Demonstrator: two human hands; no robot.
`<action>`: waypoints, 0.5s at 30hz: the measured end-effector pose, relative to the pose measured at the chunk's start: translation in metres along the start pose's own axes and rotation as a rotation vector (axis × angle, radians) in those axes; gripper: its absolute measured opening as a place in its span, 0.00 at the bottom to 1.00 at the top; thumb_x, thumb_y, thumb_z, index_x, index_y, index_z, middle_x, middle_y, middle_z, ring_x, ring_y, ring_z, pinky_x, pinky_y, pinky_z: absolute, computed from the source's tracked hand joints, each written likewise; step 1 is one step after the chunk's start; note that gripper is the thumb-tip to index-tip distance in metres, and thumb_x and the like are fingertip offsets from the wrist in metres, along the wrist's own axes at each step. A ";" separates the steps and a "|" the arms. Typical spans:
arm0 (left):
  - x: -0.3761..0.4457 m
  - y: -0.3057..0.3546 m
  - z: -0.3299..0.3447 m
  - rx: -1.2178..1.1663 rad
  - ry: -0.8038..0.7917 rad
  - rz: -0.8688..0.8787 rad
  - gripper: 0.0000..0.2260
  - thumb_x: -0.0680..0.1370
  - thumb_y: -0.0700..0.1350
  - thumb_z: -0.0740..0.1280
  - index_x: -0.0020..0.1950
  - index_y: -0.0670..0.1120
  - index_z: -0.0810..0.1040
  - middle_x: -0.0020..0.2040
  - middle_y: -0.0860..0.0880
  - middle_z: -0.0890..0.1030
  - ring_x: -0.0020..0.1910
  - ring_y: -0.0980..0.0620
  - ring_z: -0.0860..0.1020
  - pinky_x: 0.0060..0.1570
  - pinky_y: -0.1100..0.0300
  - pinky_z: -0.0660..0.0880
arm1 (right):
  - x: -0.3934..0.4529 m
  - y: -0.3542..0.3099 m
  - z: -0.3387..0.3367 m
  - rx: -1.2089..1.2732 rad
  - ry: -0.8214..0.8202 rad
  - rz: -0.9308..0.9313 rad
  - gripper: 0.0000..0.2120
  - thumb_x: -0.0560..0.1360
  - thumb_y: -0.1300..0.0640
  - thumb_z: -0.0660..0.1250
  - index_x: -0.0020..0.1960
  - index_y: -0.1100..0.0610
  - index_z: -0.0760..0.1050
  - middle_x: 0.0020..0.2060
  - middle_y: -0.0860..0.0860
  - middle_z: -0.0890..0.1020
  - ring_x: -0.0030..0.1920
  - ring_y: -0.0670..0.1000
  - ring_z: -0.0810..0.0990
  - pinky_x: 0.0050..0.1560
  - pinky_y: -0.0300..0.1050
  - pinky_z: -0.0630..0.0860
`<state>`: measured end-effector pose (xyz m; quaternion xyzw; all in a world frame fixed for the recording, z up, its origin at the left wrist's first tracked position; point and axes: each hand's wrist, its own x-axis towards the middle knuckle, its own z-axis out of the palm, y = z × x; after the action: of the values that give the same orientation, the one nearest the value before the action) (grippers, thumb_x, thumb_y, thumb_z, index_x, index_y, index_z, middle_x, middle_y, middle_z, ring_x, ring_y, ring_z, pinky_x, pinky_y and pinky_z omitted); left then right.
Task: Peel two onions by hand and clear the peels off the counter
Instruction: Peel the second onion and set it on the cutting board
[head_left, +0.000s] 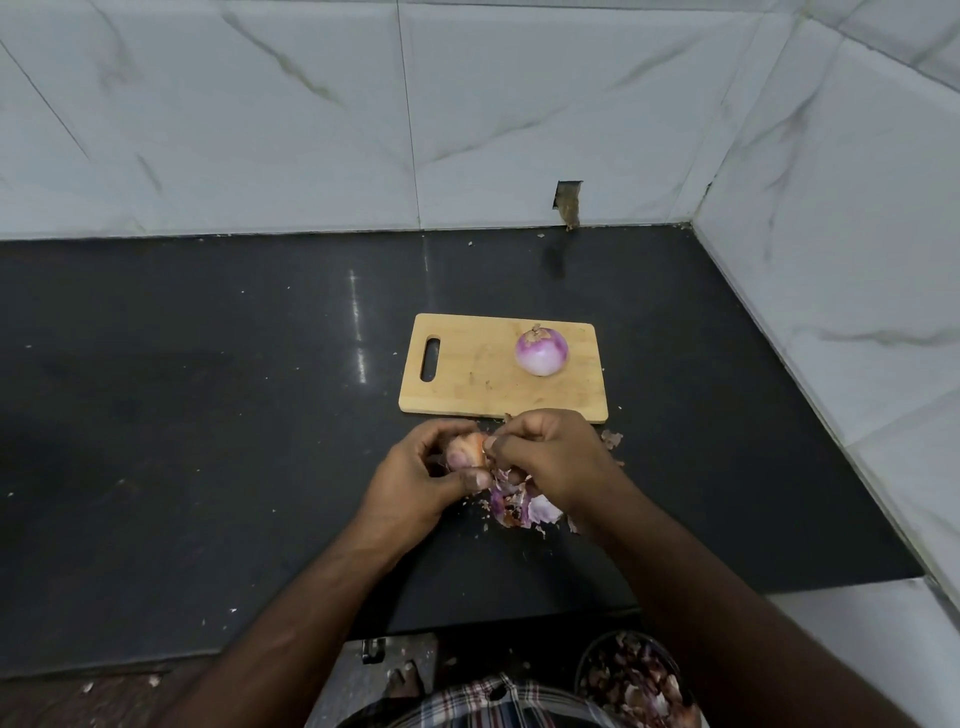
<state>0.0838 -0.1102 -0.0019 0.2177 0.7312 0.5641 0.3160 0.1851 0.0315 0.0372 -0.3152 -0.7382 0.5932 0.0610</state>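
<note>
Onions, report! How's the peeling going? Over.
Left hand grips second onion, right hand pulling skin. Peeled onion on cutting board. Peels litter counter.

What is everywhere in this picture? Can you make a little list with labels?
counter: black counter along a white tiled wall
cutting board: wooden cutting board lying flat on the counter
peeled onion: peeled onion sitting alone on the board
second onion: partly peeled onion, held above the counter
left hand: left hand gripping the second onion
right hand: right hand pinching its skin
peels: pile of peels on the counter under the hands
bin: container of peels below the counter edge
</note>
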 end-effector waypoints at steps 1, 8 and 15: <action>-0.001 0.000 0.001 0.051 -0.006 0.018 0.23 0.67 0.38 0.80 0.56 0.57 0.80 0.50 0.59 0.85 0.50 0.57 0.82 0.55 0.57 0.80 | -0.001 -0.004 0.000 0.091 -0.032 0.030 0.05 0.75 0.61 0.71 0.41 0.59 0.83 0.32 0.57 0.82 0.33 0.52 0.77 0.36 0.50 0.76; -0.006 0.001 -0.002 0.025 -0.019 -0.010 0.25 0.69 0.39 0.79 0.63 0.51 0.78 0.56 0.56 0.84 0.53 0.60 0.81 0.55 0.64 0.78 | 0.005 -0.004 -0.016 -0.110 0.057 -0.046 0.04 0.76 0.60 0.71 0.47 0.56 0.85 0.38 0.47 0.86 0.35 0.44 0.81 0.38 0.43 0.79; -0.007 0.003 -0.009 -0.357 -0.092 -0.151 0.20 0.74 0.32 0.72 0.64 0.45 0.78 0.60 0.45 0.83 0.57 0.47 0.83 0.52 0.56 0.81 | -0.001 0.004 -0.026 -0.646 0.051 -0.181 0.20 0.73 0.47 0.74 0.64 0.48 0.80 0.59 0.46 0.79 0.57 0.48 0.77 0.60 0.49 0.74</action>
<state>0.0829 -0.1203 0.0042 0.1283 0.6185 0.6489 0.4242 0.1996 0.0533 0.0410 -0.2661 -0.9113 0.3128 0.0290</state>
